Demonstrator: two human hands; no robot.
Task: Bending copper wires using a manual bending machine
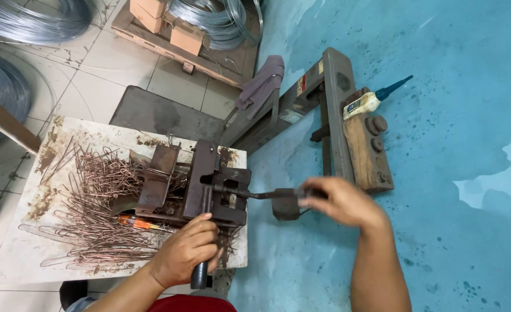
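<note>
A rusty iron bending jig [209,185] stands on a stained white board [30,242]. My left hand [186,249] is closed around a dark upright lever handle [199,276] at the jig's near side. My right hand [339,201] grips the black end of a side lever [267,196] that sticks out to the right of the jig. A heap of bent coppery wire pieces [102,202] lies on the board left of the jig. An orange-handled tool [137,222] rests beside my left hand.
A grey steel frame with a wooden block [365,153] lies on the blue floor, a white bottle with a blue nozzle [371,101] on it. A grey cloth [261,84] hangs on the frame. Wire coils [215,20] and cardboard boxes [186,37] sit behind.
</note>
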